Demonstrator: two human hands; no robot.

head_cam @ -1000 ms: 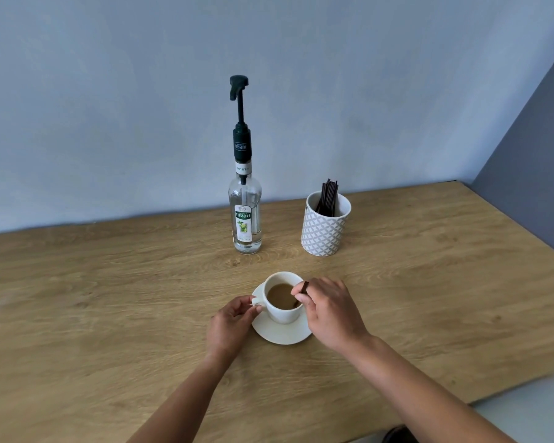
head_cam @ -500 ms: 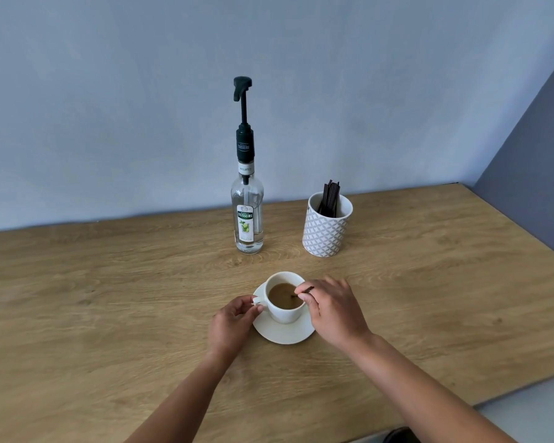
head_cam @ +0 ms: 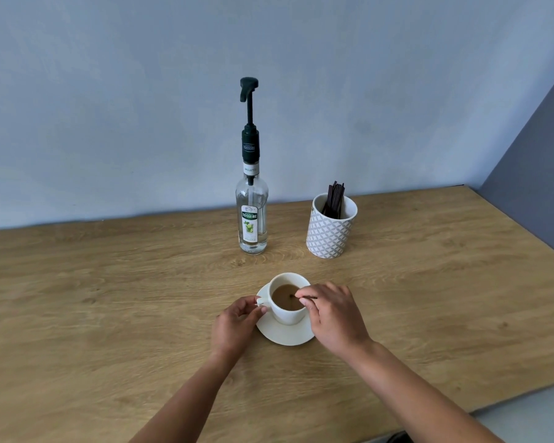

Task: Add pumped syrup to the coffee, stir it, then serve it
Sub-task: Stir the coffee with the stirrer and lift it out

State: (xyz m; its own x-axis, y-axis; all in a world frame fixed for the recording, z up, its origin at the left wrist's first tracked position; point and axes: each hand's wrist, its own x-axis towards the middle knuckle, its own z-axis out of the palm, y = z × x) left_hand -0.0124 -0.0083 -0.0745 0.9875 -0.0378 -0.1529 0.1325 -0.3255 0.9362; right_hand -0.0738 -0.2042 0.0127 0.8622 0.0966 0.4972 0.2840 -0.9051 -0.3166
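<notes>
- R hand (head_cam: 335, 318): fingers curled, thumb + forefinger pinching a thin dark stir stick (head_cam: 307, 297). From my feed the stick's tip dips into the coffee; the rest of it is hidden by the fingers.
- L hand (head_cam: 235, 327): fingertips pinch the small handle (head_cam: 260, 302) on the cup's left side, knuckles bent.
- Small white glazed ceramic cup (head_cam: 288, 314): round, tapering to the base, smooth and glossy. It sits upright in the middle of a round white ceramic saucer (head_cam: 285, 336), between both hands, at the table's near-centre.
- Contents: light-brown milky coffee (head_cam: 283, 295), filled to a bit below the rim, w/ a paler streak on the surface.
- Table (head_cam: 109, 298): light wood-grain top, matte, w/ visible knots.
- Behind the cup, slightly left: tall clear glass syrup bottle (head_cam: 252, 225), green-and-white label, liquid looks low. A black plastic pump (head_cam: 249, 91) stands raised on a long stem, spout facing left.
- Right of the bottle, apart from it: cylindrical white pot w/ grey diamond pattern (head_cam: 330, 235), holding a bunch of dark stir sticks (head_cam: 335, 199) leaning together.
- Backdrop: pale blue-grey wall (head_cam: 141, 107), faintly mottled; darker grey panel (head_cam: 538, 174) at the right.
</notes>
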